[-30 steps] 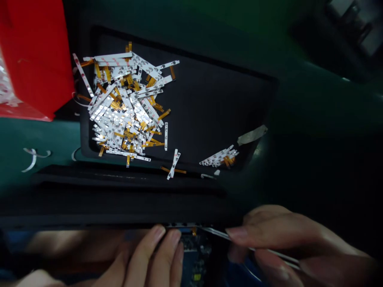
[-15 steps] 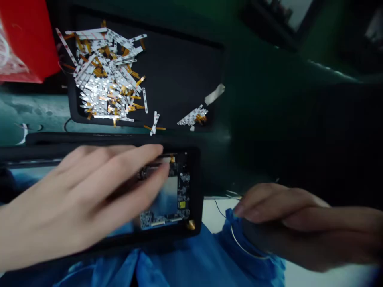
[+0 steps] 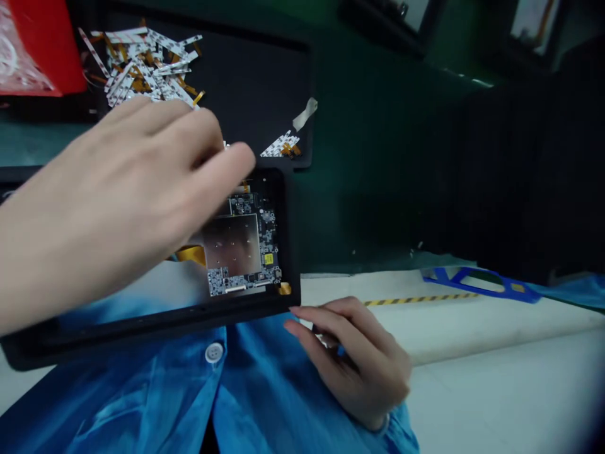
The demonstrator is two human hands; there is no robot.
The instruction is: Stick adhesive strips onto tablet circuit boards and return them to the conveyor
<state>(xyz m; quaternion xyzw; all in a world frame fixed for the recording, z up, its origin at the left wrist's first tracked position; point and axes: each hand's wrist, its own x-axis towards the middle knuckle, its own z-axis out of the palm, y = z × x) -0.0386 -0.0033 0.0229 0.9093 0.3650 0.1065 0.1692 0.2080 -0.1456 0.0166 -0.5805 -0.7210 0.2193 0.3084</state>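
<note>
A tablet-like device lies in a black frame (image 3: 292,246), its circuit board (image 3: 267,221) and silver shield plate (image 3: 231,243) exposed. My left hand (image 3: 137,170) is over the device's upper left and covers part of the tray behind. Its fingers bend downward with their tips hidden, and the thumb sticks out to the right. White strips with orange flex tails (image 3: 155,69) lie heaped just beyond it. At the frame's lower right corner is my right hand (image 3: 359,353), fingers curled, index fingertip at the edge. Something small, silvery and blue shows within its fingers; I cannot make it out.
The strips lie in a black tray (image 3: 255,75), with a smaller bunch of strips (image 3: 282,145) and a pale tape piece (image 3: 305,113) at its right. A red bin (image 3: 51,50) stands at upper left. A blue plastic frame (image 3: 482,284) lies at right.
My left hand has moved up from the device toward the strip heap. My right hand has come left to the frame's corner. The view has shifted, so the blue plastic frame now shows.
</note>
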